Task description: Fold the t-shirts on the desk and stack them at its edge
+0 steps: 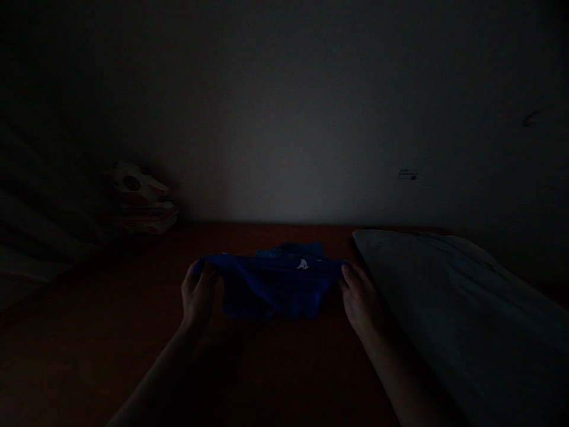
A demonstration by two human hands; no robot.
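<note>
Stretching a small blue garment (275,284) left to right at frame centre, long axis horizontal, over a reddish-brown surface (89,344); left hand (198,296) pinching its left end, right hand (362,299) pinching its right end, fingers closed on cloth. Lying dim at right, a pale pillow (453,296); sitting blurred at upper left, stacked items (140,204); hiding garment type, the darkness.

Soft matt blue cloth (273,283), smooth reddish wooden surface (133,332), pale fabric pillow (453,296)
</note>
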